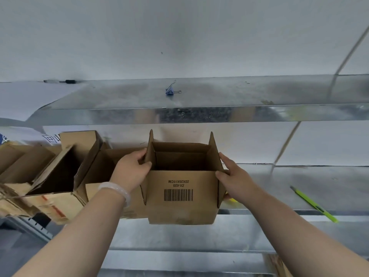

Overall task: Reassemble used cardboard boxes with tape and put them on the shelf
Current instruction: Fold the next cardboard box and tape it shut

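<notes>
The open-topped box (180, 188) is held at the front edge of the shelf (299, 182), gripped at its sides by the left hand (132, 169) and the right hand (234, 176), both curled round it, and is best slid in level beside the other boxes (60, 172).

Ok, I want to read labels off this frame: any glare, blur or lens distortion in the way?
Head view: glare streaks the upper shelf along its front lip; head view again: the wide angle bows that shelf's edges; head view: the box is evenly lit, its barcode and print sharp but upside down.
</notes>
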